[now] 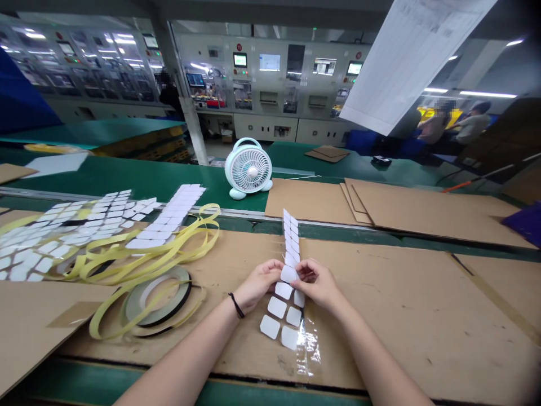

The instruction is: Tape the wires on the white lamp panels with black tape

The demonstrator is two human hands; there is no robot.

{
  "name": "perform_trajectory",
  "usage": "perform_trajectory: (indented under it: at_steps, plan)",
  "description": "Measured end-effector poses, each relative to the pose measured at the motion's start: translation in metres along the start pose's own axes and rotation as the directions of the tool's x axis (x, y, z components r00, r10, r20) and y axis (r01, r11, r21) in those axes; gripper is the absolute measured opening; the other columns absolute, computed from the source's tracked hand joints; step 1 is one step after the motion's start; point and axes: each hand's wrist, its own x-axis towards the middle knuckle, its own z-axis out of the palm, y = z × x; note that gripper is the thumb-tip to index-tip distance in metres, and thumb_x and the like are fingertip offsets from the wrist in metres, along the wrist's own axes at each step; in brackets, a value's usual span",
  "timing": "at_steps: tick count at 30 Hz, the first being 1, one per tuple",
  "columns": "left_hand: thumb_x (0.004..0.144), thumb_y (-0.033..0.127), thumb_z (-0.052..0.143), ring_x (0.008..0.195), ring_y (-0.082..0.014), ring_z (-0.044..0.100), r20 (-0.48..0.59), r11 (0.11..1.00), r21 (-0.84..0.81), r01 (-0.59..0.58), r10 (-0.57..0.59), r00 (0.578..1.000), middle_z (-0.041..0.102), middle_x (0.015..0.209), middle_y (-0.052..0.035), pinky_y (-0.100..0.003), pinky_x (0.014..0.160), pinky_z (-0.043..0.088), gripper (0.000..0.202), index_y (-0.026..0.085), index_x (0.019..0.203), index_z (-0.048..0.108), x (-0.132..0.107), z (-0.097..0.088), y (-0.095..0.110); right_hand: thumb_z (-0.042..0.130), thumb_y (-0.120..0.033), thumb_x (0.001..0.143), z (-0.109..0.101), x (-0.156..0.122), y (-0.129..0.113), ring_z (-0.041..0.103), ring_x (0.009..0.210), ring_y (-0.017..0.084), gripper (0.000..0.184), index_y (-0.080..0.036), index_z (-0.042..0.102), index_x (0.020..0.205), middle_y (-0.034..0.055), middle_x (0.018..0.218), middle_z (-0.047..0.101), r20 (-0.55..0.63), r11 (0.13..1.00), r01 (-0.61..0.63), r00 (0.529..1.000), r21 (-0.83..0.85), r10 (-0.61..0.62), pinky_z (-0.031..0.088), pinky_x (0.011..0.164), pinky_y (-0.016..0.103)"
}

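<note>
Fingertips (pixel 302 269) of both hands meet in a narrow pinch on a strip of white rounded pads (pixel 284 291), at the pad nearest the knuckles. The left hand (pixel 257 285), a black cord bracelet (pixel 236 305) on its wrist, closes on the strip from one side and the right hand (pixel 319 285) from the other, neither spread wide; exactly which layer the fingers grip is hidden behind them. A pinch this close, with the wrists low and the strip lying flat, looks like a sound way to work it, since the pads stay in line and the film has little room to crease. Below the hands, paired pads sit on a shiny clear film (pixel 307 347) that trails toward the person; above them, the strip runs up past the far edge of a cardboard sheet (pixel 380 316) laid on the green worktop (pixel 84 383). Left of the hands lie a tape roll (pixel 158 296) and loose loops of yellow tape (pixel 139 254), then heaps of white pads (pixel 71 237) toward the worktop's left end. Beyond the far edge stand a white desk fan (pixel 248 168) and stacked cardboard sheets (pixel 422 208).
</note>
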Motion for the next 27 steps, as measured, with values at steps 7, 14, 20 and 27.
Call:
perform_trajectory:
  at_steps: [7,14,20,27]
  plan:
    - [0.064,0.018,0.062,0.064,-0.013,0.058,-0.15,0.989,-0.146,-0.005,-0.017,0.988,0.063,0.081,-0.0042,-0.023,0.059,0.044,0.027,0.014,0.091,0.059,0.007,-0.006,-0.006,0.077,-0.033,0.064,-0.01,0.0,-0.004,0.053,0.072,0.016,0.026,-0.017,0.057,0.058,0.0023,0.077,0.054,0.046,0.993,0.104,0.993,0.056,-0.107,0.046,0.062,0.028]
    - [0.071,0.032,0.057,0.065,-0.0161,0.061,-0.11,0.962,-0.27,0.038,-0.07,0.991,0.066,0.08,-0.0049,-0.026,0.06,0.048,0.026,0.016,0.091,0.059,0.004,-0.002,-0.005,0.077,-0.027,0.06,0.005,0.002,0.006,0.055,0.069,0.015,0.07,-0.024,0.039,0.118,-0.0014,0.081,0.053,-0.065,0.972,0.031,0.998,0.231,-0.016,0.048,0.061,0.027]
    - [0.057,0.022,0.08,0.064,-0.0159,0.062,-0.161,0.992,-0.12,-0.038,0.019,0.987,0.067,0.079,-0.0045,-0.026,0.061,0.048,0.053,0.015,0.103,0.054,-0.001,0.006,-0.005,0.067,-0.023,0.069,0.019,-0.004,0.007,0.056,0.068,0.015,0.063,-0.023,0.033,0.123,-0.0044,0.072,0.055,-0.052,0.995,0.096,0.994,0.006,-0.095,0.049,0.068,0.03]
    - [0.058,0.012,0.075,0.051,-0.0114,0.057,-0.251,0.999,0.032,-0.038,0.044,0.967,0.063,0.066,0.0,-0.02,0.048,0.042,0.051,0.015,0.104,0.054,0.001,0.003,-0.01,0.069,-0.027,0.065,0.017,-0.003,0.003,0.061,0.064,0.016,0.064,-0.023,0.033,0.118,-0.0031,0.069,0.063,-0.086,0.979,-0.024,0.995,0.203,0.042,0.05,0.065,0.029]
